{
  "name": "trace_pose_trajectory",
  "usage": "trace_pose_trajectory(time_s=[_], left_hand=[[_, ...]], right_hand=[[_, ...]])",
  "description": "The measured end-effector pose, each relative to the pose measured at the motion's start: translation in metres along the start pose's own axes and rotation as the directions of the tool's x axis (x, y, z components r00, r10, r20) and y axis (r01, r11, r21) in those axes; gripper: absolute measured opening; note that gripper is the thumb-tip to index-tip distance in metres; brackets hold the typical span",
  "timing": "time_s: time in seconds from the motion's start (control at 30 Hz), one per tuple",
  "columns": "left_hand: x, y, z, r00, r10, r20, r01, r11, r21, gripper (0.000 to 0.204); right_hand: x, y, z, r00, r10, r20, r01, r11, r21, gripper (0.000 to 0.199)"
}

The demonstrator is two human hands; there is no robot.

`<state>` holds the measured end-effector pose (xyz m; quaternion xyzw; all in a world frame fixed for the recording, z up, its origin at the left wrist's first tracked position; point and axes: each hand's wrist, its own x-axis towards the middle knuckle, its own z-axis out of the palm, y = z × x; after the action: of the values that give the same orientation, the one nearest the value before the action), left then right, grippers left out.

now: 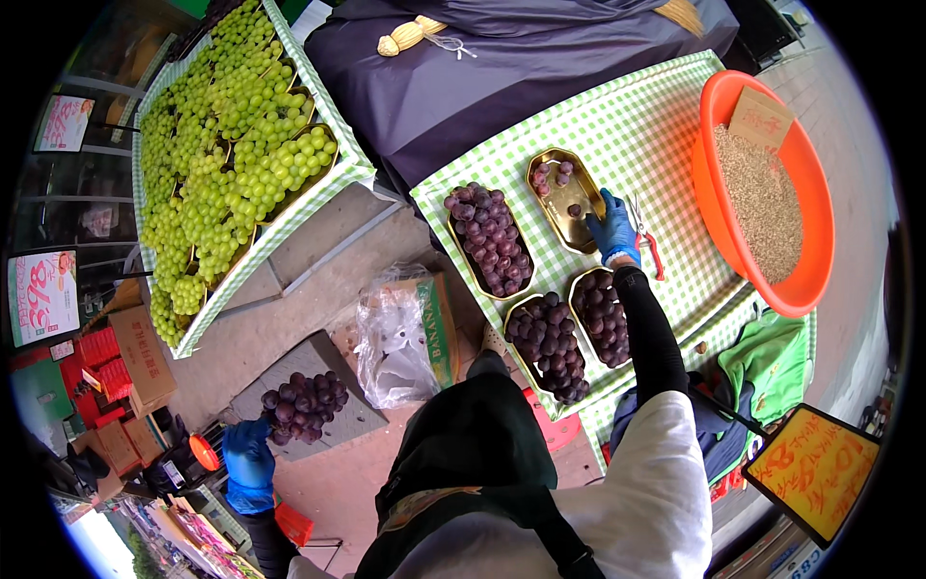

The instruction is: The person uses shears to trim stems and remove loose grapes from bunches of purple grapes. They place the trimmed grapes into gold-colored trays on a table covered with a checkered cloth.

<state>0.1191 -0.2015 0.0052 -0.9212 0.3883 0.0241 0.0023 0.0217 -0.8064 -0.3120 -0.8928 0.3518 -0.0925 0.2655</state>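
Four gold trays sit on the green-checked tablecloth (666, 125), and three of them are already heaped with dark purple grapes: one at the cloth's left edge (489, 241) and two along its near edge (550, 338) (602, 317). The fourth, the nearly empty gold tray (564, 198), holds only a few loose grapes (552, 174) at its far end and one more near your fingers.

Your right hand (613, 230), in a blue glove, rests curled on that tray's right rim; whether the fingers pinch a grape or are simply bent you cannot tell from here. Red-handled scissors (644, 236) lie just beside the hand on the cloth.

Your left hand (249, 454), also gloved, is closed around a bunch of dark grapes (304, 400), held low off the table above a grey slab (323, 386) on the ground.

The risks look plain. That bunch hangs from one hand, so a loosened grip, or berries shaking off the stem, would likely send fruit onto the pavement. Pressing on the light tray's rim could tip it and roll the loose grapes off. The scissors lie close enough that a sideways sweep of your right wrist may knock them toward the orange basin of grain (762, 193).
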Motion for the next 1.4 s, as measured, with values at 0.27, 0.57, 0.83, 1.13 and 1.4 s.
trace_pose_trajectory(time_s=[0.27,0.57,0.83,1.13,1.4], left_hand=[[-0.005,0.007,0.006,0.998,-0.049,0.033,0.050,0.998,-0.041,0.029],[-0.002,0.014,0.009,0.990,-0.108,0.092,0.117,0.988,-0.100,0.032],[-0.003,0.013,0.016,0.981,-0.143,0.131,0.146,0.989,-0.008,0.033],[-0.008,0.015,0.010,0.973,-0.200,0.114,0.207,0.977,-0.049,0.030],[-0.012,0.014,0.012,0.978,-0.169,0.121,0.173,0.985,-0.019,0.032]], right_hand=[[0.042,-0.059,0.059,0.977,0.211,0.015,-0.209,0.950,0.231,0.079],[0.057,-0.081,0.072,0.993,0.118,0.003,-0.116,0.983,-0.139,0.050],[0.063,-0.067,0.079,0.999,-0.023,-0.049,0.021,0.999,-0.045,0.047],[0.063,-0.063,0.071,0.988,-0.152,0.033,0.156,0.967,-0.201,0.044],[0.068,-0.048,0.082,0.868,-0.488,0.095,0.497,0.861,-0.112,0.057]])
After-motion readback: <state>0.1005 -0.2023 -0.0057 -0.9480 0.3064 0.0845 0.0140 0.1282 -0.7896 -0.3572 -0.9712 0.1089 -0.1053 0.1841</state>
